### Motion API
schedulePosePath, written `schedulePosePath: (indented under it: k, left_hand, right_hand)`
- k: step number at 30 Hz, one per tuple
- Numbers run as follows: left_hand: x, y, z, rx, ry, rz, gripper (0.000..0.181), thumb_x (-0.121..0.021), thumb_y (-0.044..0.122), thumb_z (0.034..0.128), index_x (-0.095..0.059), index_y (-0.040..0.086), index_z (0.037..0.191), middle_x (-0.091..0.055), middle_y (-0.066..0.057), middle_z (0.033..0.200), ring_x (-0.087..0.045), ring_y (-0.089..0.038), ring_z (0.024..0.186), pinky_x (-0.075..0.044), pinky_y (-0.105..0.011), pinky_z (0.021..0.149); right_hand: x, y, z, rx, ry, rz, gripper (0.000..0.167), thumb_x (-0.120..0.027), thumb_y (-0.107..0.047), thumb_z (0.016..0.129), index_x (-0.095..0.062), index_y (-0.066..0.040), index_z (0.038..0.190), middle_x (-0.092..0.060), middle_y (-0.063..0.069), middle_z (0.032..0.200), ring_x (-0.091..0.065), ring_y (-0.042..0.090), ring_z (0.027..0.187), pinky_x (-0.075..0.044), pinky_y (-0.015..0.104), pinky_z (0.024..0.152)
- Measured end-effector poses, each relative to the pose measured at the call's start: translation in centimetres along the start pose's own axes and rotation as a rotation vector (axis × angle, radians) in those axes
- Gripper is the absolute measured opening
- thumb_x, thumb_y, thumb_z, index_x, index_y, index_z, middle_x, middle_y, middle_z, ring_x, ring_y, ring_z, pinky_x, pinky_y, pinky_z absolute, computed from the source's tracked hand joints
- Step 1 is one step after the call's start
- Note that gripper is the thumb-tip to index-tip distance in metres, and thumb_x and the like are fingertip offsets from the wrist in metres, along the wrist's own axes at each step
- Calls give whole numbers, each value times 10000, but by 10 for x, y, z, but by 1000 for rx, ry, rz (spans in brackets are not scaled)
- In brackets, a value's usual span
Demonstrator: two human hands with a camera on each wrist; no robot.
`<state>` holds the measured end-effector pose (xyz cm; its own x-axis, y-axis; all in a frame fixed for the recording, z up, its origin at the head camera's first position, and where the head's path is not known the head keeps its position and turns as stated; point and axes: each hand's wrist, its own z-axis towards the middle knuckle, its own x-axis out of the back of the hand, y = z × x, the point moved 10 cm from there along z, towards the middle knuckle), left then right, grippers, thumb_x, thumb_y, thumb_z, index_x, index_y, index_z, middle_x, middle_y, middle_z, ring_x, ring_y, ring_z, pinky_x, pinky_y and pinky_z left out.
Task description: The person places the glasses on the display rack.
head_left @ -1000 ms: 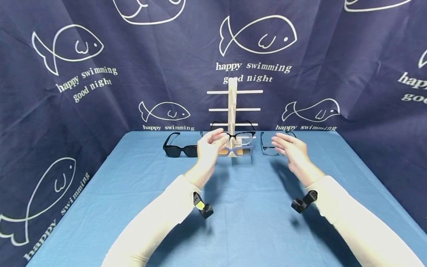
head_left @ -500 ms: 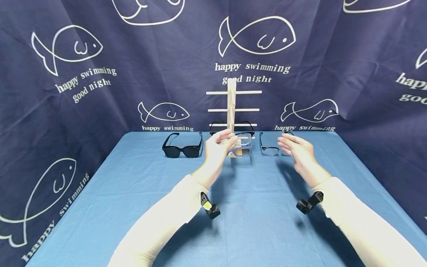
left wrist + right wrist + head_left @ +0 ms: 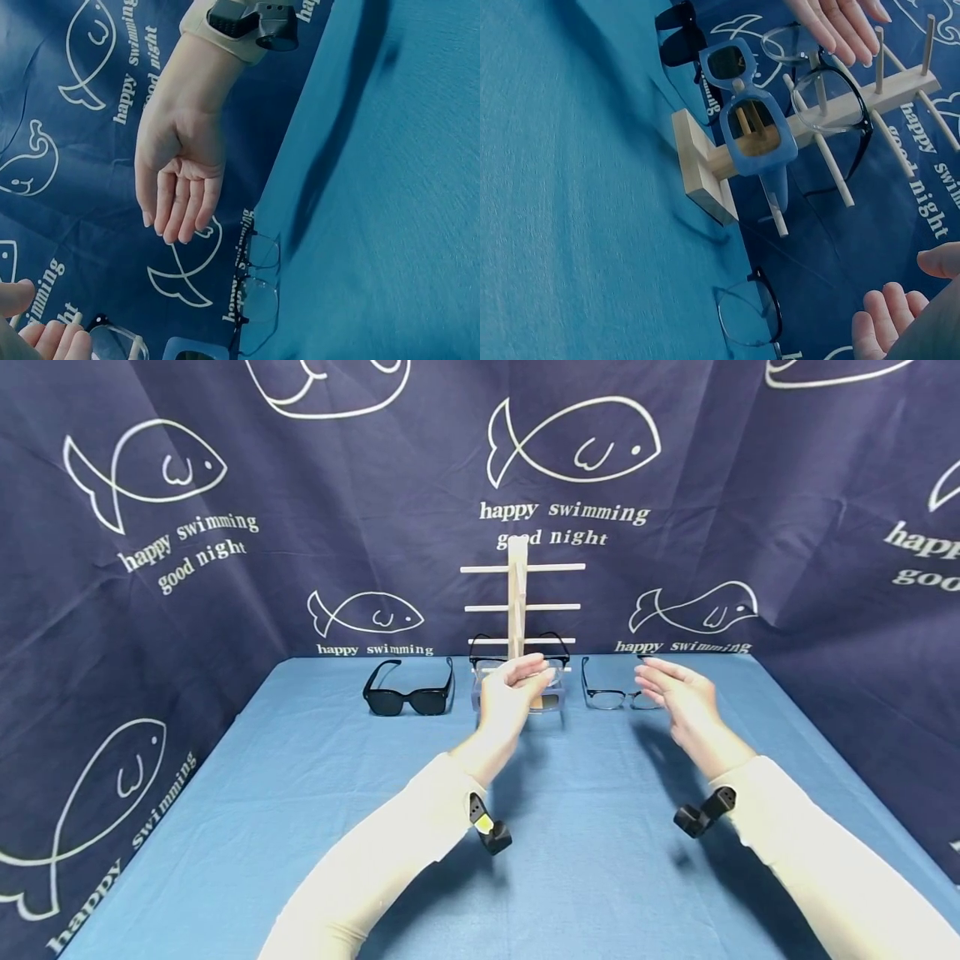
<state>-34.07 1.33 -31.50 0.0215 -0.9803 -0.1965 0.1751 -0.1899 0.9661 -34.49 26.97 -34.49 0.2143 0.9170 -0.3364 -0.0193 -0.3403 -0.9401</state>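
Black sunglasses (image 3: 407, 702) sit near the back edge of the table (image 3: 585, 843), a narrow gap parting them from the wooden rack (image 3: 517, 581). The left hand (image 3: 510, 693), holding nothing, hovers before the rack's blue sunglasses (image 3: 739, 87) and upper glasses (image 3: 832, 105). Past another gap, the right hand (image 3: 684, 703), likewise unladen, overlaps loose glasses (image 3: 609, 699); table stretches rightward to its side edge.

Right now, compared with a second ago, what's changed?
The left hand moved right, across the front of the wooden stand, uncovering the black sunglasses; the right hand moved right too, baring more of the clear-lensed glasses. Neither took hold of or let go of anything. Stand, sunglasses and glasses stayed put.
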Motion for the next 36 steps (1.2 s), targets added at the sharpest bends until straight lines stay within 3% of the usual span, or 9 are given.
schedulePosePath:
  k: [7,15,23,30,36]
  left_hand:
    - [-12,-2,-3,-28,-29,9,342,-747,27,817,-680,-23,1149,-715,-181,1086,-708,-206,955,-560,-161,758]
    - [-26,-8,-5,-31,-89,-4,374,-731,12,833,-649,-32,1195,-686,-204,1149,-680,-288,1049,-569,-198,833]
    - [-39,-17,-7,-20,-106,17,360,-734,26,838,-663,-3,1189,-702,-168,1140,-689,-250,1039,-565,-221,885]
    - [-47,-21,-7,-28,-113,105,373,-723,45,852,-650,11,1217,-693,-148,1172,-658,-277,1104,-552,-206,906]
    - [-52,-34,-2,8,-106,194,382,-729,59,853,-655,57,1228,-695,-101,1186,-643,-258,1136,-544,-195,916]
  right_hand:
    - [13,-3,6,-8,34,37,201,-672,-1,878,-709,-186,808,-741,-66,724,-701,42,666,-585,144,663]
    - [29,-4,15,7,81,47,224,-678,22,864,-717,-183,782,-737,-61,704,-700,42,647,-584,141,649]
    - [44,3,21,-34,126,63,245,-641,30,882,-690,-176,756,-725,-57,671,-695,53,615,-586,148,634]
    - [44,3,26,-39,106,79,248,-632,39,884,-690,-169,762,-727,-47,674,-698,56,625,-585,144,637]
    - [45,3,29,-60,114,78,252,-658,59,861,-679,-166,748,-719,-37,654,-694,60,617,-583,139,636]
